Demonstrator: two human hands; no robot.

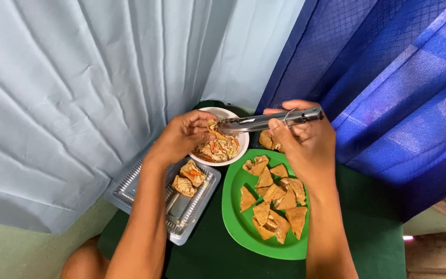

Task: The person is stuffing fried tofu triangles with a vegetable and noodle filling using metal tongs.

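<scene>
My left hand (181, 135) pinches a small piece of fried tofu (213, 130) over a white bowl (236, 155) of shredded vegetable filling (220, 149). Metal tongs (264, 122) are gripped in my right hand (305, 142), their tips touching the tofu piece at the bowl. Below my right hand a green plate (233, 206) carries several triangular fried tofu pieces (277, 204). A clear plastic tray (181, 206) under my left wrist holds two stuffed pieces (188, 178).
Everything rests on a dark green surface (372, 227). A pale blue curtain (78, 93) hangs at the left and back, a deep blue curtain (388, 77) at the right. More fried pieces (267, 139) lie behind the plate.
</scene>
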